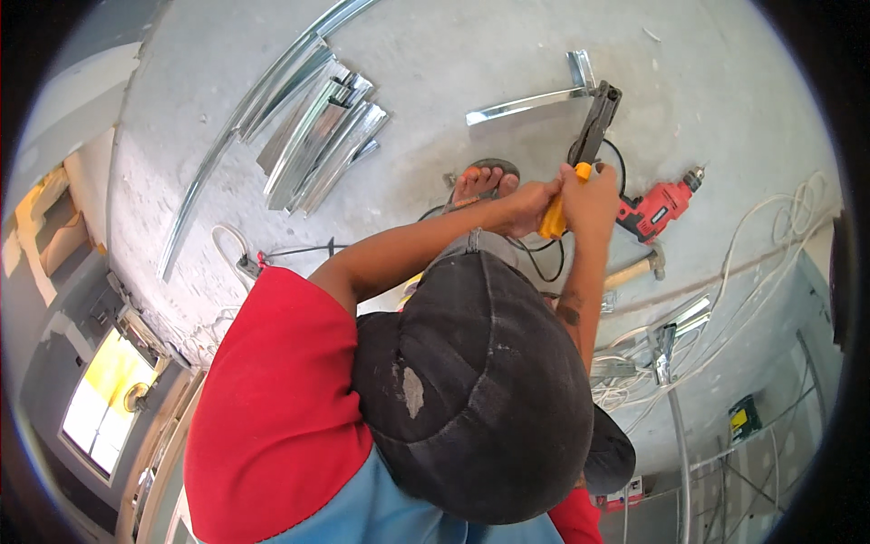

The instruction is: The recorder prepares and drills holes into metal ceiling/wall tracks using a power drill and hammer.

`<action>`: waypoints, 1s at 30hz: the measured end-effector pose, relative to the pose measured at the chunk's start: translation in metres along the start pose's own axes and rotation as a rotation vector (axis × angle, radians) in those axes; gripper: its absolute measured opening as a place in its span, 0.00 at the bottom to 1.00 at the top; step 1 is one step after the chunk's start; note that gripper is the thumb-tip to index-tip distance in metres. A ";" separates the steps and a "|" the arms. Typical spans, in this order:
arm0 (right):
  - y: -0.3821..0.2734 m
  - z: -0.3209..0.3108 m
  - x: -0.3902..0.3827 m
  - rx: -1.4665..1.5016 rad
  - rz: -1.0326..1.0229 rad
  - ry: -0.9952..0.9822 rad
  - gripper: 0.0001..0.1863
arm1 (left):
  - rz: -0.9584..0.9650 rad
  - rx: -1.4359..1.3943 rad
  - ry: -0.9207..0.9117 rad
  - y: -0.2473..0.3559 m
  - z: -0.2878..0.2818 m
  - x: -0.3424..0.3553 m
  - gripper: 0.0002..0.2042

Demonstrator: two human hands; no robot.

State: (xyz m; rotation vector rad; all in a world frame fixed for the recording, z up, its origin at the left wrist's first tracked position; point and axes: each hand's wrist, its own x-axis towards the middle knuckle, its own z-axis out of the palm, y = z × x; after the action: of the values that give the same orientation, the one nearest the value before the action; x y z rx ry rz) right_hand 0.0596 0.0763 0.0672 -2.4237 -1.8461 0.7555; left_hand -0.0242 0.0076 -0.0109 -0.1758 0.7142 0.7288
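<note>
Neither of my hands shows in the head view. A co-worker in a dark cap (480, 381), seen from behind and above, crouches close in front of me. The co-worker's left hand (530, 208) and right hand (591, 199) are both closed on the yellow handles (555, 218) of a long dark-jawed plier-like tool (594, 127). Its far end meets the corner of a thin shiny metal channel (526, 106) and a short metal piece (580, 65) on the floor. A bare foot in a sandal (485, 181) stands beside the tool.
A red drill (662, 207) with a black cord lies right of the tool, near a wooden-handled hammer (634, 270). Cut metal channels (317, 136) are piled at the left beside one long channel (213, 163). White cables (725, 281) and more metal pieces (666, 340) lie at the right.
</note>
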 end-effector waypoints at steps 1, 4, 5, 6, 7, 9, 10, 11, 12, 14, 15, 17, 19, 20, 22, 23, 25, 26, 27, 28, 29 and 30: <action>0.001 -0.019 0.003 0.058 0.062 -0.220 0.42 | 0.020 0.086 0.039 -0.001 -0.002 0.003 0.28; -0.007 -0.088 0.015 0.892 0.407 -0.708 0.46 | -0.109 0.154 0.040 0.020 0.001 -0.016 0.29; -0.010 -0.087 0.012 0.887 0.411 -0.696 0.46 | -0.141 0.133 0.045 0.020 0.005 -0.015 0.28; -0.018 -0.078 0.008 0.750 0.365 -0.561 0.48 | -0.144 0.131 0.037 0.018 0.004 -0.015 0.28; -0.022 -0.067 0.007 0.613 0.315 -0.431 0.49 | -0.083 0.094 0.024 0.012 0.000 -0.012 0.28; -0.013 -0.017 0.015 0.557 0.251 -0.365 0.45 | -0.002 0.004 0.052 0.002 -0.011 0.002 0.27; -0.008 -0.005 0.017 0.552 0.286 -0.377 0.43 | -0.018 0.003 0.037 0.003 0.000 0.000 0.27; -0.004 0.004 0.018 0.550 0.295 -0.367 0.43 | -0.014 0.054 0.108 0.010 0.015 -0.009 0.25; 0.001 0.010 0.019 0.619 0.315 -0.365 0.39 | -0.011 0.106 0.178 0.014 0.024 -0.015 0.22; -0.006 0.016 0.015 0.686 0.326 -0.393 0.35 | -0.019 0.091 0.159 0.016 0.016 -0.019 0.21; -0.007 0.016 0.015 0.620 0.330 -0.363 0.35 | -0.031 0.082 0.129 0.017 0.014 -0.019 0.20; -0.016 0.019 0.016 0.563 0.330 -0.331 0.34 | -0.043 0.030 0.018 0.016 0.006 -0.014 0.19; -0.024 0.029 0.020 0.148 0.217 -0.120 0.33 | -0.057 -0.021 -0.097 0.013 0.002 -0.011 0.18; -0.024 0.032 0.020 0.151 0.217 -0.118 0.33 | -0.043 0.005 0.015 0.012 0.002 -0.010 0.18; -0.023 0.036 0.017 0.215 0.244 -0.086 0.28 | -0.032 0.034 0.124 0.014 0.006 -0.014 0.18; -0.019 0.034 0.016 0.215 0.248 -0.083 0.28 | -0.064 -0.012 0.060 0.019 0.012 -0.018 0.18; -0.012 0.025 0.011 0.281 0.160 -0.008 0.31 | -0.087 -0.056 -0.004 0.024 0.013 -0.018 0.19; -0.010 0.018 0.010 0.279 0.156 -0.009 0.31 | -0.104 -0.072 -0.085 0.021 0.006 -0.012 0.20; -0.007 0.009 0.011 0.181 0.092 -0.055 0.35 | -0.121 -0.088 -0.167 0.018 -0.001 -0.008 0.22; -0.003 -0.002 0.012 0.081 0.038 -0.095 0.38 | -0.126 -0.087 -0.175 0.011 -0.007 -0.002 0.22; -0.005 -0.018 0.014 0.080 0.037 -0.096 0.38 | -0.097 -0.037 -0.104 0.007 -0.014 0.000 0.23; -0.007 -0.036 0.019 0.193 0.121 -0.223 0.41 | -0.068 0.013 -0.032 0.004 -0.021 0.004 0.25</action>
State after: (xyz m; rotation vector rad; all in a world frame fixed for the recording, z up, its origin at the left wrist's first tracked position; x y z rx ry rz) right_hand 0.0701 0.1057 0.0946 -2.4283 -1.6101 1.1969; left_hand -0.0362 0.0044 -0.0293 -0.1753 0.6787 0.6609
